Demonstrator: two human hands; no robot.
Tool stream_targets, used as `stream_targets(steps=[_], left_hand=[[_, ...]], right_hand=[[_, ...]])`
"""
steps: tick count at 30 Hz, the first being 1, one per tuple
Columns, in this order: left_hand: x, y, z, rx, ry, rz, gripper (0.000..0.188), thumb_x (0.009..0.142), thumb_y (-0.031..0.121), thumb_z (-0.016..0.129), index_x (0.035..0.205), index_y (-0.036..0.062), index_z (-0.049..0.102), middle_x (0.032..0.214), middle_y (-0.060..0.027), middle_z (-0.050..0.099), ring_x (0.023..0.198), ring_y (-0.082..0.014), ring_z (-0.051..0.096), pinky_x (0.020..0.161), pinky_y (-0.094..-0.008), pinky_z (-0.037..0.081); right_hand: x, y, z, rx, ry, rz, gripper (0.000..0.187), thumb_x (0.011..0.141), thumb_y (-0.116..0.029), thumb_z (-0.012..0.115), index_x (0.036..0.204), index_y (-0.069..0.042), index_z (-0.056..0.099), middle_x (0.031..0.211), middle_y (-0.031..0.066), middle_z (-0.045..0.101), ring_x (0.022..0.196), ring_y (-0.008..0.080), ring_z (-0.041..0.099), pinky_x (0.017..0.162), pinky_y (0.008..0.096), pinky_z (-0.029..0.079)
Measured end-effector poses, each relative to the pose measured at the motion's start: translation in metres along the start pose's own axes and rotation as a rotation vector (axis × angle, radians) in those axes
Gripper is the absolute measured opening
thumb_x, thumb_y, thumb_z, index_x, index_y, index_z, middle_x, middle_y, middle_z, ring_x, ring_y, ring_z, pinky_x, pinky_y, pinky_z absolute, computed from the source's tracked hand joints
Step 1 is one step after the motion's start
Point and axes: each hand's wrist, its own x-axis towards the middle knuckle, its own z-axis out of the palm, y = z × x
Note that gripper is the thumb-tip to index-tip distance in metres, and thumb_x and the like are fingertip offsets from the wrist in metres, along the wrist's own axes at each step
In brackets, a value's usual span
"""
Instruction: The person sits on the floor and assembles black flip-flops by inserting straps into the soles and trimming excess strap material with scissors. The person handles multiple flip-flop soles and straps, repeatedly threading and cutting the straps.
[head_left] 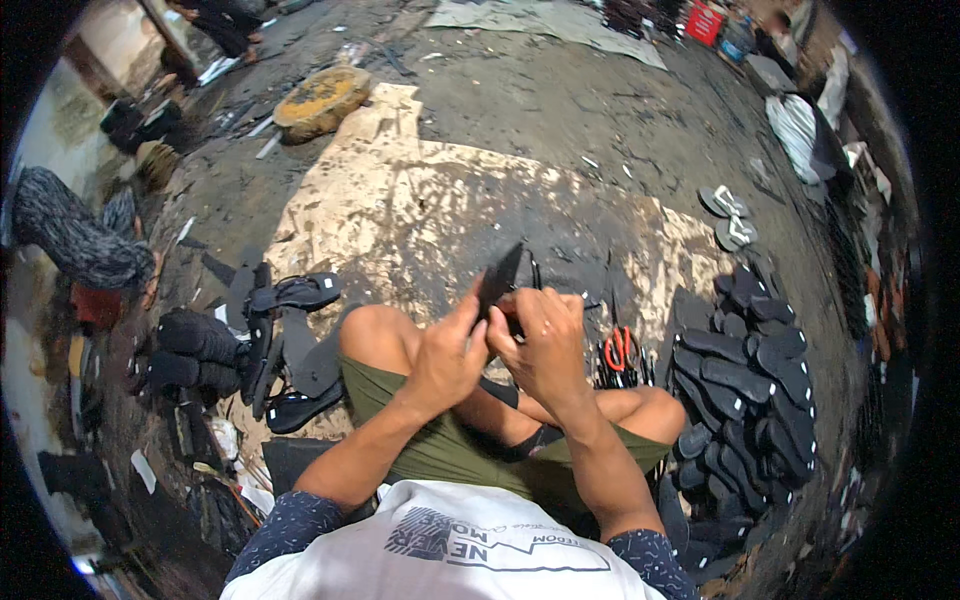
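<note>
My left hand (452, 345) is closed around a flat black sandal sole (502, 278), held tilted up above my crossed legs. My right hand (545, 335) is closed against the sole's lower right side, its fingers curled in. Whatever those fingers grip is hidden; a thin dark piece shows just beyond them. Scissors with orange-red handles (620, 348) rest right of my right hand, among thin dark items too small to tell. Finished-looking black sandals (308, 291) lie left of my left knee.
Stacked black soles (745, 385) cover the floor at my right. More dark soles (195, 350) are piled at left. Stained cardboard (370, 190) lies ahead, with a round yellow-topped block (322, 98) at its far left edge. White-topped sandals (728, 218) sit at far right.
</note>
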Motion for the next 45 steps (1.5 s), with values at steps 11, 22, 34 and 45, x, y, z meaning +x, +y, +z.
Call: stream_targets(steps=[11,22,34,45], left_hand=[[-0.005,-0.002,0.005,-0.192,0.058,-0.166,0.050,0.101,0.014,0.057,0.148,-0.0001,0.047,0.105,-0.0312,0.068,0.099,-0.0420,0.072,0.081,-0.0467,0.055],[-0.011,-0.034,0.017,-1.460,0.384,-0.178,0.018,0.104,0.020,0.059,0.121,0.0159,0.061,0.128,-0.0005,0.064,0.115,-0.0171,0.060,0.094,-0.0377,0.053],[-0.056,-0.082,-0.049,0.340,0.126,0.007,0.082,0.072,0.005,0.083,0.144,0.0012,0.044,0.132,-0.0120,0.054,0.122,-0.0285,0.055,0.110,-0.0409,0.042],[-0.046,-0.045,-0.151,-0.285,0.256,-0.577,0.050,0.103,0.031,0.062,0.147,0.0118,0.049,0.110,-0.0069,0.067,0.073,-0.0126,0.065,0.057,-0.0190,0.049]], right_hand=[[-0.010,-0.007,0.003,0.068,-0.041,0.139,0.014,0.089,-0.014,0.077,0.097,-0.008,0.068,0.092,0.0051,0.073,0.087,0.0229,0.067,0.092,0.0402,0.039],[-0.029,0.026,0.029,0.505,0.090,0.456,0.042,0.088,-0.016,0.079,0.129,-0.011,0.070,0.148,0.0169,0.056,0.138,0.0351,0.050,0.115,0.0431,0.038],[-0.046,0.053,0.014,0.581,0.262,0.431,0.013,0.088,-0.005,0.066,0.100,-0.004,0.069,0.123,0.0120,0.071,0.114,0.0286,0.063,0.101,0.0401,0.048],[-0.040,0.174,0.000,0.190,-0.179,0.211,0.066,0.082,-0.052,0.079,0.133,-0.012,0.065,0.133,0.0141,0.066,0.130,0.0388,0.055,0.109,0.0485,0.044]])
